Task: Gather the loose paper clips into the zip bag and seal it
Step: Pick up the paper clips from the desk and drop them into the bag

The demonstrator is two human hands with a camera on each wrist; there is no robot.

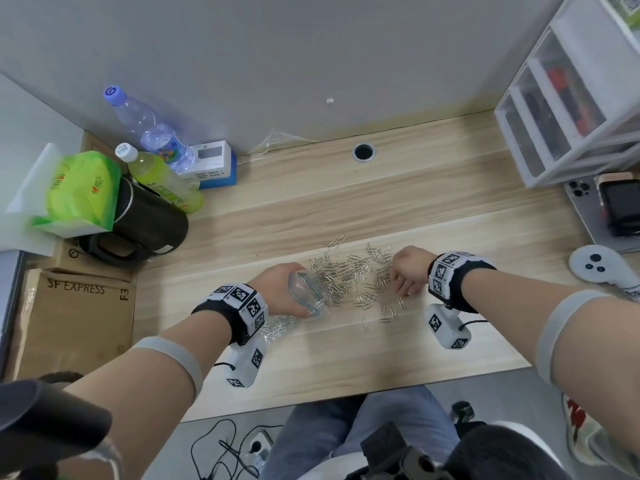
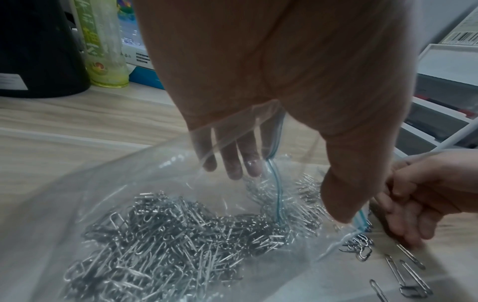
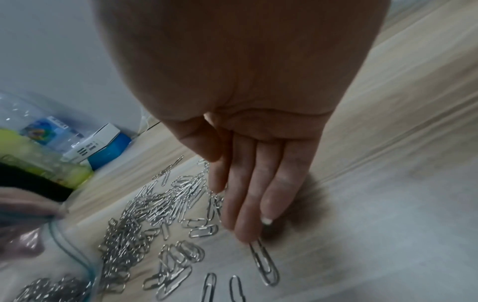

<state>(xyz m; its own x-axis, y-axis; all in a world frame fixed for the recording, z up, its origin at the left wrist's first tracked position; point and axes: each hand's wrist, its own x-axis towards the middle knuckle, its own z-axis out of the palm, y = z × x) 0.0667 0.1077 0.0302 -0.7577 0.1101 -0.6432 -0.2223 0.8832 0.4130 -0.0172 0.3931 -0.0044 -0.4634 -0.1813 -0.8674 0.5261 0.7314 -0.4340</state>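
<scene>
Head view, L to R: left hand (image 1: 280, 292) holds the zip bag (image 1: 306, 294) by its mouth at the L edge of the clip pile; bag body trails back under the wrist w/ clips showing through the plastic. Loose paper clips (image 1: 349, 275) lie mid-table (image 1: 346, 202), a heap touching the bag mouth plus a few strays nearer the front edge. Right hand (image 1: 407, 271) sits at the R edge of the heap, fingers down on the table. Progress, my est.: roughly half in, maybe more; bag already carries a big mass, but a sizeable heap + strays are left, and the blue zip is open, so sealing not started. Left wrist view adds what head view can't: zip bag (image 2: 155, 204) interior packed w/ clips, left hand (image 2: 271, 81) w/ fingers (image 2: 234, 159) inside the mouth behind the film and thumb outside, pinching the rim so it gapes; blue zip track runs down between. Right wrist view adds: right hand (image 3: 232, 92) fingers (image 3: 248, 194) straight, close together, tips on the table beside one clip, holding nothing; reads as a sweeping pose toward the bag. Paper clips (image 3: 155, 214) thicken toward the mouth at lower L. Neither wrist view shows the whole spread; only head view does.
</scene>
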